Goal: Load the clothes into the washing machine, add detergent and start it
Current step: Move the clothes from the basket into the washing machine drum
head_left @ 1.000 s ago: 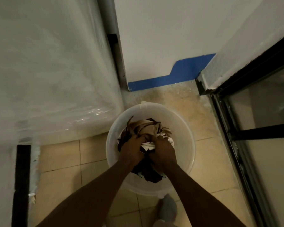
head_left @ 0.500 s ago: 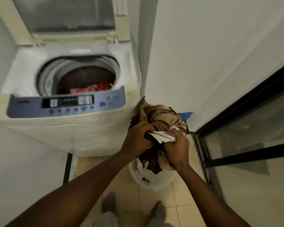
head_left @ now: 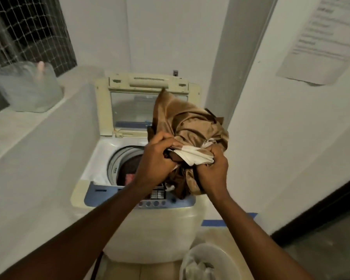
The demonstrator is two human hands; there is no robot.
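A bundle of clothes (head_left: 190, 122), brown satin mixed with white and dark pieces, is held up over the right side of the top-loading washing machine (head_left: 150, 229). My left hand (head_left: 156, 160) and my right hand (head_left: 211, 170) both grip the bundle from below. The lid (head_left: 148, 106) stands open at the back. Inside the drum (head_left: 127, 168) lie dark and red clothes, partly hidden by my left arm. The blue control panel (head_left: 101, 194) runs along the front.
A white bucket (head_left: 208, 259) with a few white pieces stands on the tiled floor at the lower right. A clear plastic container (head_left: 26, 87) sits on the ledge at left. White walls close in on both sides; a dark-framed glass door (head_left: 331, 239) is at right.
Both hands have lifted the bundle out of the bucket and carried it up and left, over the machine's open top. The view has risen from the floor to the machine.
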